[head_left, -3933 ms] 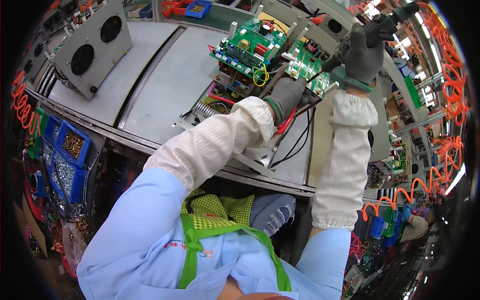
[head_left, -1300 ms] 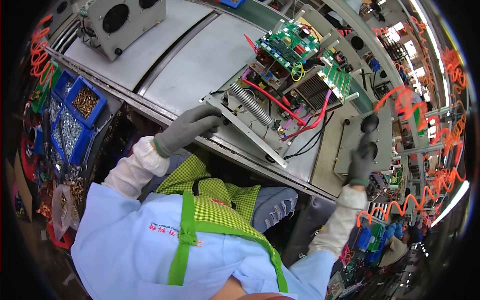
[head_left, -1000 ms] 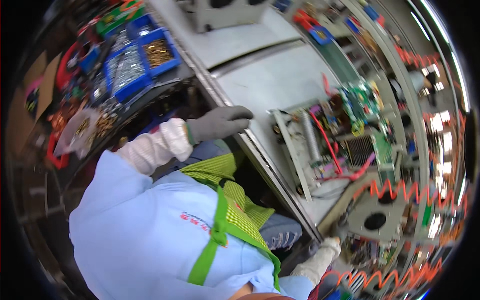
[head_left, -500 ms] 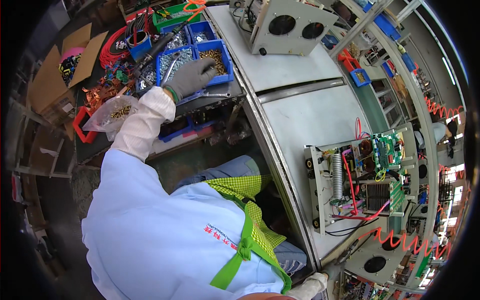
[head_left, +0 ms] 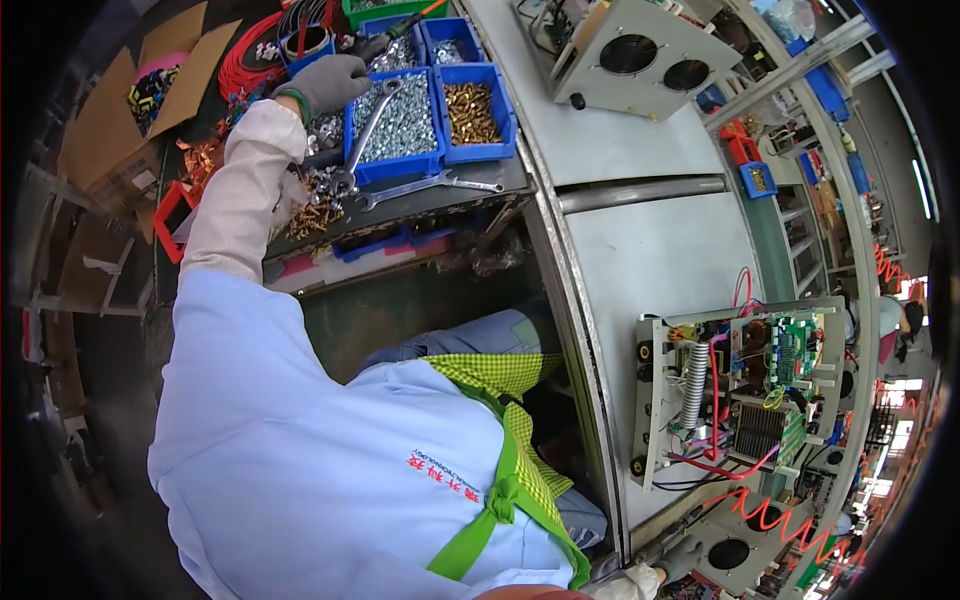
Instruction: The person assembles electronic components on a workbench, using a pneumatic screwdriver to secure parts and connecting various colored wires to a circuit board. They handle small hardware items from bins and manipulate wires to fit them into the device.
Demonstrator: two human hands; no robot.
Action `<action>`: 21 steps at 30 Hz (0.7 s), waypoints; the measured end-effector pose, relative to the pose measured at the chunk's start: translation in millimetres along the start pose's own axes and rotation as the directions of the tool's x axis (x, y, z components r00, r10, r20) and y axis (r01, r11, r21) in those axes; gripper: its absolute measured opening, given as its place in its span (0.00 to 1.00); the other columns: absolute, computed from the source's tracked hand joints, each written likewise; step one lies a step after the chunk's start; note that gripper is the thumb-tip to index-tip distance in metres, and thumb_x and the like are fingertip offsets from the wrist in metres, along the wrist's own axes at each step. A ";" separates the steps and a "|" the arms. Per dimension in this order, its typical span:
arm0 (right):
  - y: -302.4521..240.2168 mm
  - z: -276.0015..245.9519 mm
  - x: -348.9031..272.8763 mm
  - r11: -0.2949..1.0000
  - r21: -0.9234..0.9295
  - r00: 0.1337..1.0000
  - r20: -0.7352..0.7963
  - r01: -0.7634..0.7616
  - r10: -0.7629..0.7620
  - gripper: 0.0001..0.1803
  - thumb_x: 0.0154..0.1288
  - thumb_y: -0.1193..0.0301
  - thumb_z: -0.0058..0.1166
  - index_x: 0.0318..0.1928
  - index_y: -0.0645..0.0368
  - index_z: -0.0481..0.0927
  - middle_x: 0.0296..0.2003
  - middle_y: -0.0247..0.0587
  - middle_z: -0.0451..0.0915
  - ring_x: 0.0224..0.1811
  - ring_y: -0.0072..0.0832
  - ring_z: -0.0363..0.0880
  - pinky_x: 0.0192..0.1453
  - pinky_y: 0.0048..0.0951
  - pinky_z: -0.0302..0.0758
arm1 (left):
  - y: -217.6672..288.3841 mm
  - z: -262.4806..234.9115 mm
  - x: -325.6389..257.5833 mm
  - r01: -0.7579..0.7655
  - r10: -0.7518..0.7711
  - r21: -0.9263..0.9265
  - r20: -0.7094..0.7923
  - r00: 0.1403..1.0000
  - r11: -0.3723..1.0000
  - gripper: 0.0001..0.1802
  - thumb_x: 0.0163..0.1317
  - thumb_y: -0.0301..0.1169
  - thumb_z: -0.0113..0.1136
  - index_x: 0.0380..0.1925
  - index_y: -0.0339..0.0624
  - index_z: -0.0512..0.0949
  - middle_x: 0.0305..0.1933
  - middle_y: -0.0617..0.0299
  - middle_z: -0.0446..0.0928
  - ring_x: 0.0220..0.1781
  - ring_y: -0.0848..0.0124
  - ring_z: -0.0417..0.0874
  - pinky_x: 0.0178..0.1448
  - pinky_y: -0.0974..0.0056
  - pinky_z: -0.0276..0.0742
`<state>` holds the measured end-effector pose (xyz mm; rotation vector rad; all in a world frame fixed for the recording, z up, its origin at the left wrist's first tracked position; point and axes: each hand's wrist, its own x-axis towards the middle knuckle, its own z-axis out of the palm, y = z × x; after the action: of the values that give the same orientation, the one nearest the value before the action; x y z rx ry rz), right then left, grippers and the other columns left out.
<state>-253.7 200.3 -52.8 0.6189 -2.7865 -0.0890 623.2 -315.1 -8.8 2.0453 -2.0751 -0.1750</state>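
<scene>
The open chassis (head_left: 657, 400) sits on the metal-topped bench (head_left: 660, 245), coil (head_left: 695, 385), circuit board (head_left: 795, 350) and heatsink (head_left: 757, 430) in place, cover not on. The left hand (head_left: 335, 85) curls over a black driver (head_left: 372, 47) near the blue fastener bin (head_left: 405, 168); neither its grip nor the right hand's (head_left: 683, 560) can be told.

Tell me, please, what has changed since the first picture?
The left hand moved from the circuit-board assembly leftward to the blue bins. The right hand drew back too, near the grey fan panel; its grip is unclear. The circuit-board assembly stayed on the bench.
</scene>
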 end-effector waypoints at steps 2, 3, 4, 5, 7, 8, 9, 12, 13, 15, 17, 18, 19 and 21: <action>-6.9 -18.8 13.3 0.979 0.177 0.992 -0.088 0.104 -0.089 0.33 0.71 0.48 0.45 0.60 0.66 0.75 0.57 0.59 0.77 0.58 0.53 0.74 0.62 0.46 0.70 | 4.3 -6.6 -20.0 0.030 -0.030 0.002 0.103 0.994 1.000 0.17 0.62 0.41 0.58 0.42 0.41 0.83 0.42 0.47 0.84 0.46 0.50 0.84 0.52 0.53 0.78; -11.9 -28.9 19.5 0.951 0.220 0.971 -0.148 0.216 -0.186 0.30 0.73 0.51 0.46 0.58 0.67 0.76 0.56 0.59 0.77 0.57 0.53 0.74 0.62 0.45 0.70 | 7.6 -7.5 -33.4 0.033 -0.036 0.027 0.124 0.992 0.999 0.16 0.60 0.40 0.58 0.39 0.40 0.83 0.40 0.47 0.83 0.44 0.51 0.84 0.50 0.53 0.78; -21.6 -36.0 24.6 0.949 0.235 0.969 -0.176 0.211 -0.172 0.27 0.74 0.55 0.48 0.56 0.67 0.78 0.54 0.57 0.79 0.56 0.51 0.75 0.61 0.43 0.71 | 11.3 -6.9 -46.5 0.044 -0.050 0.051 0.140 0.989 0.998 0.15 0.59 0.39 0.58 0.37 0.39 0.83 0.38 0.47 0.83 0.43 0.51 0.84 0.48 0.53 0.78; -30.7 -45.0 27.6 0.934 0.248 0.953 -0.224 0.258 -0.204 0.27 0.74 0.54 0.47 0.56 0.67 0.78 0.53 0.57 0.79 0.55 0.50 0.76 0.61 0.42 0.71 | 14.7 -4.9 -58.5 0.037 -0.047 0.071 0.147 0.988 0.997 0.15 0.58 0.38 0.58 0.34 0.38 0.83 0.36 0.46 0.83 0.41 0.51 0.84 0.46 0.53 0.78; -56.8 -63.2 35.2 0.891 0.277 0.906 -0.333 0.360 -0.262 0.27 0.74 0.54 0.47 0.56 0.67 0.78 0.52 0.55 0.81 0.54 0.48 0.77 0.59 0.41 0.73 | 15.4 -1.1 -81.1 0.048 -0.071 0.125 0.186 0.980 0.991 0.13 0.53 0.35 0.59 0.32 0.39 0.85 0.34 0.47 0.83 0.39 0.50 0.84 0.46 0.53 0.78; -71.6 -71.2 37.2 0.884 0.348 0.918 -0.348 0.313 -0.188 0.26 0.75 0.55 0.47 0.57 0.66 0.78 0.52 0.53 0.81 0.53 0.44 0.79 0.57 0.37 0.75 | 12.9 1.1 -92.0 0.039 -0.070 0.144 0.219 0.973 0.989 0.12 0.52 0.34 0.60 0.32 0.39 0.85 0.33 0.47 0.83 0.38 0.50 0.84 0.45 0.53 0.78; -84.9 -79.8 37.6 0.841 0.425 0.912 -0.371 0.335 -0.176 0.25 0.76 0.56 0.47 0.57 0.67 0.77 0.53 0.52 0.81 0.55 0.41 0.80 0.57 0.35 0.76 | 9.5 4.5 -102.8 0.014 -0.053 0.155 0.248 0.967 0.988 0.12 0.51 0.34 0.60 0.32 0.39 0.85 0.33 0.48 0.83 0.38 0.50 0.84 0.45 0.53 0.78; -123.2 -99.5 33.8 0.730 0.528 0.886 -0.397 0.434 -0.239 0.24 0.76 0.59 0.47 0.59 0.67 0.76 0.55 0.50 0.80 0.57 0.38 0.79 0.59 0.33 0.75 | 1.7 26.4 -134.4 0.011 -0.011 0.001 0.242 0.970 1.000 0.13 0.51 0.30 0.60 0.37 0.43 0.85 0.37 0.47 0.84 0.41 0.51 0.85 0.48 0.53 0.79; -132.5 -105.2 31.4 0.731 0.511 0.878 -0.397 0.452 -0.266 0.24 0.76 0.59 0.47 0.59 0.67 0.76 0.56 0.50 0.80 0.57 0.38 0.79 0.59 0.33 0.75 | 1.9 37.1 -141.8 0.013 -0.001 -0.051 0.227 0.974 0.999 0.14 0.52 0.29 0.60 0.39 0.44 0.85 0.38 0.47 0.84 0.42 0.51 0.85 0.50 0.53 0.79; -148.8 -112.6 27.0 0.714 0.513 0.869 -0.402 0.476 -0.290 0.24 0.77 0.59 0.47 0.59 0.67 0.76 0.56 0.50 0.79 0.56 0.38 0.79 0.59 0.33 0.75 | 4.6 57.0 -152.4 -0.068 0.063 0.033 0.135 0.989 0.997 0.17 0.53 0.29 0.60 0.45 0.48 0.84 0.43 0.51 0.82 0.47 0.52 0.83 0.53 0.52 0.78; -155.6 -117.0 19.4 0.674 0.539 0.856 -0.410 0.506 -0.314 0.24 0.77 0.60 0.47 0.59 0.67 0.75 0.56 0.50 0.79 0.56 0.39 0.79 0.59 0.33 0.75 | 5.8 67.8 -162.7 -0.116 0.112 0.036 0.100 0.989 0.993 0.19 0.55 0.30 0.61 0.49 0.49 0.83 0.46 0.53 0.80 0.49 0.52 0.82 0.55 0.51 0.78; -157.9 -118.8 17.2 0.673 0.558 0.869 -0.398 0.485 -0.296 0.23 0.77 0.60 0.47 0.59 0.67 0.76 0.56 0.50 0.79 0.56 0.38 0.78 0.59 0.33 0.74 | 4.4 69.2 -163.1 -0.120 0.116 0.019 0.154 0.981 0.993 0.19 0.57 0.30 0.60 0.51 0.50 0.82 0.49 0.53 0.77 0.51 0.52 0.80 0.56 0.51 0.77; -159.5 -119.1 14.5 0.655 0.577 0.869 -0.392 0.488 -0.302 0.23 0.77 0.60 0.47 0.59 0.67 0.76 0.56 0.50 0.79 0.56 0.38 0.78 0.59 0.33 0.74 | 4.1 70.9 -162.7 -0.115 0.105 0.049 0.169 0.980 0.992 0.19 0.58 0.31 0.61 0.51 0.50 0.82 0.50 0.53 0.77 0.51 0.52 0.80 0.55 0.51 0.78; -162.2 -119.0 11.1 0.639 0.582 0.861 -0.398 0.503 -0.317 0.23 0.77 0.60 0.46 0.58 0.67 0.76 0.56 0.50 0.79 0.56 0.38 0.78 0.59 0.33 0.74 | 4.3 74.6 -161.3 -0.101 0.079 0.099 0.207 0.975 0.990 0.19 0.59 0.32 0.61 0.52 0.49 0.81 0.53 0.53 0.76 0.52 0.53 0.80 0.55 0.51 0.78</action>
<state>-163.3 48.9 44.4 1.3307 -2.2976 0.8915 602.1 -159.4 -92.0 2.0665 -2.3433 -0.2709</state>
